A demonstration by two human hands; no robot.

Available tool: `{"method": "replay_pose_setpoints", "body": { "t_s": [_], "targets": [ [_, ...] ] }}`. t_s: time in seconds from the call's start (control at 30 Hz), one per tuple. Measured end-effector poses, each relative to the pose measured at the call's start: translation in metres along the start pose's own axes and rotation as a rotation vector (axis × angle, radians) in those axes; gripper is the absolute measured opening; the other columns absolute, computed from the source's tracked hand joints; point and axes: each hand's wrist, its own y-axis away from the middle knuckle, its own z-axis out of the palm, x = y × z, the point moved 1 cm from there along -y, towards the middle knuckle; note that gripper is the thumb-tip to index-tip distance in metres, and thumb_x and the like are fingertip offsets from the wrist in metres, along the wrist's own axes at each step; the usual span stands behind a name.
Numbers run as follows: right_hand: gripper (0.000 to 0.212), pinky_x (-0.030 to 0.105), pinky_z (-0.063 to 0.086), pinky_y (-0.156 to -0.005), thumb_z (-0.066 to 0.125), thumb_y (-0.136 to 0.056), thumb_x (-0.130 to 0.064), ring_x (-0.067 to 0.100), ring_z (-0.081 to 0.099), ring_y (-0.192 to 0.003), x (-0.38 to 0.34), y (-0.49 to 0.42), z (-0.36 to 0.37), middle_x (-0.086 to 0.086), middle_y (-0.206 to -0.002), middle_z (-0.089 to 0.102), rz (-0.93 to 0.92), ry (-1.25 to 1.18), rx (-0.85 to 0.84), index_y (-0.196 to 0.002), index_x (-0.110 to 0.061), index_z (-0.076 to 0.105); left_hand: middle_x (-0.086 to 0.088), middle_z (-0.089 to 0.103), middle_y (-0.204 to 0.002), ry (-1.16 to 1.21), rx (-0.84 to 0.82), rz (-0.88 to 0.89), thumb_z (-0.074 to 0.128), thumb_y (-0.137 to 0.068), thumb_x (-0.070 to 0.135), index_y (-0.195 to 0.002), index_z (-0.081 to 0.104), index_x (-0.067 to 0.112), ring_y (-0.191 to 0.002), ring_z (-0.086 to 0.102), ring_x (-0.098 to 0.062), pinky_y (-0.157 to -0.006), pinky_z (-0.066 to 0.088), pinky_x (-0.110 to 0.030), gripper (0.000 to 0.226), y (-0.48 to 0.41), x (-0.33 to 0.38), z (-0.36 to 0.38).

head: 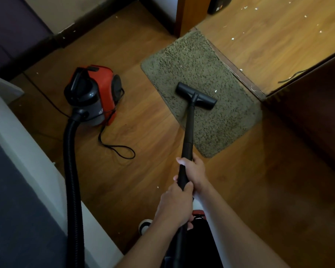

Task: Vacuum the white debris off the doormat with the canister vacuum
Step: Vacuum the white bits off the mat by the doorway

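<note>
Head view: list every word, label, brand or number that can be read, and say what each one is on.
No text is legible anywhere in this view.
Canister vacuum: pale mark low on its grey front, too blurred to read.
Black box at the top edge: small orange and white label, too small to read.
Wand and doormat: no markings visible.

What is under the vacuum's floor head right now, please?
The floor head rests on the olive doormat, so shaggy pile lies beneath it. One white fleck shows just beside its right end. Any debris directly under the head is covered.
</note>
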Motion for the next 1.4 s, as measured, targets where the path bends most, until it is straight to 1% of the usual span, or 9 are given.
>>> {"method": "replay_pose_setpoints", "body": {
  "t_s": [0.17, 0.33, 0.5, 0.57, 0.73, 0.87, 1.1, 1.23, 1.4],
  "targets": [
    [0.025, 0.035, 0.053, -0.052, 0.064, -0.099, -0.009, 0.024, 0.057, -0.042, -0.030, -0.022, -0.010, 0.014, -0.082, 0.053, -0.005, -0.027, 0.036, -0.122, -0.011, 0.055, -0.006, 0.062, -0.070, -0.018, -0.047, 0.032, 0.043, -0.099, 0.048, -0.110, 0.054, 0.019, -0.055, 0.061, -0.023, -0.067, 0.061, -0.043, 0.032, -0.019, 0.035, 0.004],
    [0.033, 0.033, 0.053, -0.050, 0.062, -0.100, -0.009, 0.022, 0.058, -0.041, -0.051, -0.037, -0.025, 0.012, -0.084, 0.054, 0.020, -0.089, 0.090, -0.131, -0.011, 0.052, -0.008, 0.060, -0.066, -0.078, -0.087, 0.040, 0.044, -0.101, 0.048, -0.104, 0.051, 0.013, -0.049, 0.057, -0.022, -0.057, 0.057, -0.036, 0.035, -0.027, 0.066, 0.009],
    [0.038, 0.030, 0.052, -0.046, 0.062, -0.100, -0.009, 0.022, 0.058, -0.040, -0.058, -0.040, -0.043, 0.012, -0.084, 0.054, 0.044, -0.097, 0.110, -0.137, -0.009, 0.051, -0.006, 0.060, -0.063, -0.115, -0.109, 0.052, 0.045, -0.099, 0.048, -0.106, 0.053, 0.018, -0.056, 0.059, -0.026, -0.070, 0.061, -0.049, 0.032, -0.031, 0.074, 0.027],
    [0.039, 0.031, 0.052, -0.047, 0.061, -0.101, -0.009, 0.023, 0.059, -0.041, -0.067, -0.045, -0.050, 0.012, -0.086, 0.054, 0.041, -0.089, 0.107, -0.138, -0.010, 0.051, -0.005, 0.060, -0.062, -0.131, -0.107, 0.062, 0.044, -0.099, 0.049, -0.106, 0.054, 0.019, -0.053, 0.059, -0.025, -0.069, 0.061, -0.048, 0.033, -0.034, 0.083, 0.033],
    [0.038, 0.037, 0.054, -0.054, 0.061, -0.102, -0.012, 0.022, 0.060, -0.044, -0.104, -0.063, -0.068, 0.012, -0.086, 0.055, 0.020, -0.086, 0.101, -0.138, -0.011, 0.051, -0.008, 0.059, -0.063, -0.142, -0.100, 0.030, 0.044, -0.102, 0.047, -0.113, 0.054, 0.012, -0.045, 0.055, -0.021, -0.050, 0.052, -0.031, 0.038, -0.043, 0.125, 0.049],
    [0.038, 0.033, 0.052, -0.048, 0.062, -0.101, -0.010, 0.021, 0.059, -0.041, -0.121, -0.070, -0.076, 0.013, -0.085, 0.053, 0.011, -0.088, 0.111, -0.137, -0.007, 0.050, -0.010, 0.060, -0.064, -0.113, -0.107, 0.016, 0.045, -0.101, 0.048, -0.110, 0.054, 0.011, -0.044, 0.054, -0.021, -0.049, 0.051, -0.031, 0.039, -0.044, 0.145, 0.056],
    [0.034, 0.033, 0.051, -0.049, 0.062, -0.098, -0.006, 0.025, 0.056, -0.040, -0.092, -0.044, -0.053, 0.012, -0.079, 0.053, 0.059, -0.090, 0.121, -0.131, -0.007, 0.054, -0.007, 0.055, -0.060, -0.094, -0.103, 0.031, 0.045, -0.101, 0.043, -0.102, 0.053, 0.022, -0.047, 0.054, -0.022, -0.056, 0.053, -0.035, 0.022, -0.029, 0.107, 0.036],
    [0.039, 0.031, 0.052, -0.045, 0.064, -0.098, -0.008, 0.027, 0.057, -0.040, -0.061, -0.022, -0.023, 0.015, -0.085, 0.054, 0.087, -0.081, 0.102, -0.134, -0.010, 0.051, -0.007, 0.056, -0.064, -0.068, -0.108, -0.009, 0.046, -0.098, 0.045, -0.103, 0.058, 0.020, -0.050, 0.053, -0.024, -0.058, 0.050, -0.035, 0.028, -0.015, 0.069, 0.008],
    [0.039, 0.032, 0.052, -0.046, 0.064, -0.098, -0.009, 0.027, 0.057, -0.040, -0.033, 0.005, 0.010, 0.013, -0.092, 0.055, 0.109, -0.102, 0.078, -0.135, -0.013, 0.052, -0.008, 0.058, -0.066, -0.085, -0.083, -0.082, 0.045, -0.101, 0.044, -0.115, 0.054, 0.019, -0.048, 0.054, -0.020, -0.050, 0.049, -0.028, 0.030, 0.005, 0.041, -0.024]
  ]
}}
